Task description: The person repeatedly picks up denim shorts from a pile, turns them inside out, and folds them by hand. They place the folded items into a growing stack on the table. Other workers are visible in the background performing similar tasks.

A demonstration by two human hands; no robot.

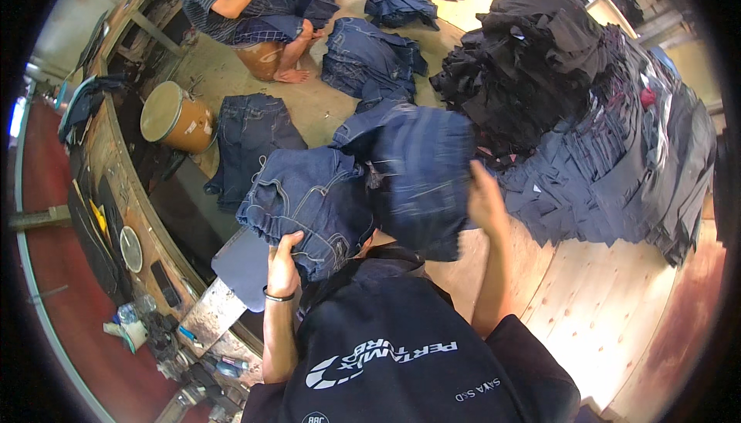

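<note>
Before my chest is dark blue denim (pixel 305 187) with pale stitching and a gathered waistband, apparently jeans. My left hand (pixel 283 269) grips its lower left edge, thumb on top and fingers underneath. On the right hangs a denim section (pixel 424 180), smeared by motion; whether it belongs to the same garment I cannot tell. At its right edge my right hand (pixel 485 199) holds the cloth, with the fingers partly hidden behind it. Dark jeans (pixel 251 141) lie just beyond the left hand, and more denim jeans (pixel 367 60) lie farther ahead.
Black cloth (pixel 532 68) is heaped at the right, beside stacked dark blue pieces (pixel 579 176). A brown drum (pixel 177 118) stands left. Another person (pixel 255 18) sits ahead handling denim. A worktable (pixel 150 245) with a phone and small items runs along the left.
</note>
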